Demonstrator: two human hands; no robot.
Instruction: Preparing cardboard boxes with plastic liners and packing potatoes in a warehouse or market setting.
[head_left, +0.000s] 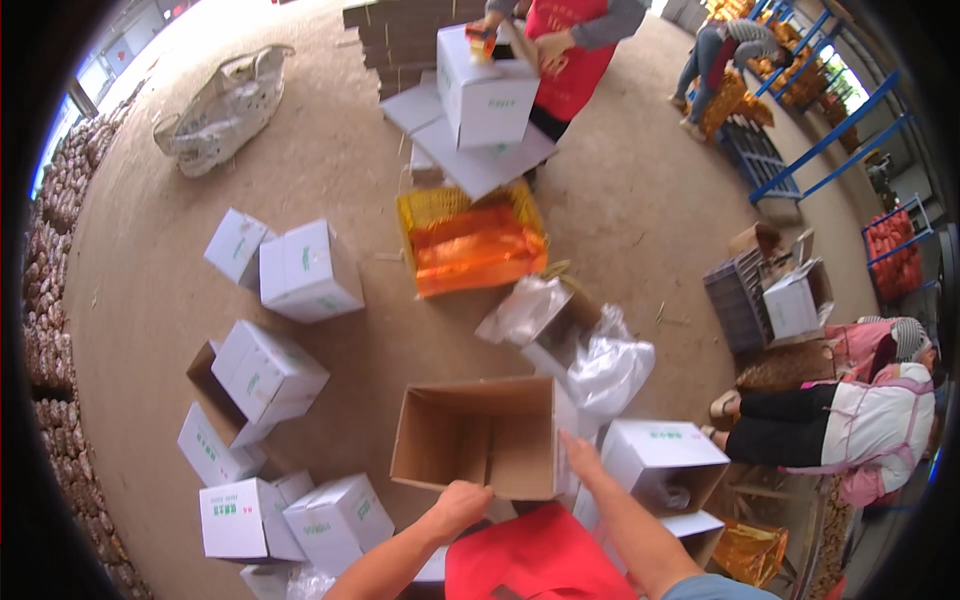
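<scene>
An open-topped cardboard box (450, 427), white outside and brown inside, is in front of my red apron (525, 555). Its open mouth faces me and I see bare inner walls. My left hand (466, 504) grips the near rim with curled fingers. At the right side wall, my right hand (579, 456) holds the box, its fingertips partly hidden. Just beyond the box's right corner, a white plastic liner (611, 364) spills from another open carton (562, 322). To the right of my right hand stands a white carton (664, 444) with its opening towards me.
White cartons (311, 270) stand in several groups on the left floor. Ahead lies a yellow crate (405, 217) with orange mesh bags (480, 247). Behind it a co-worker (566, 52) holds a tape dispenser (480, 41) on a carton (491, 112). Other people (862, 427) work at right.
</scene>
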